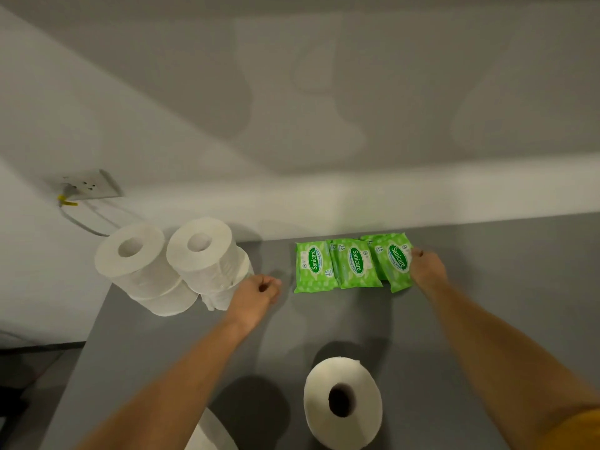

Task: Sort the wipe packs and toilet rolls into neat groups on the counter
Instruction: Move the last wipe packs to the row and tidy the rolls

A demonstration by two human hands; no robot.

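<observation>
Rolls (168, 264) and wipe packs (354, 266) crowd grey counter (470, 319).

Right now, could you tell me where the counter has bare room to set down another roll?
Bare grey counter lies right of the right forearm, and between the near roll and the wipe packs. The back-left corner is crowded with stacked rolls.

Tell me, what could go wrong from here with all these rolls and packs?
The stacked toilet rolls lean at the counter's left edge; a nudge from the left hand beside them might topple some off. The right hand grips the rightmost wipe pack, which overlaps its neighbour, so sliding it could skew the row. The loose roll near the front could get knocked by a forearm.
</observation>
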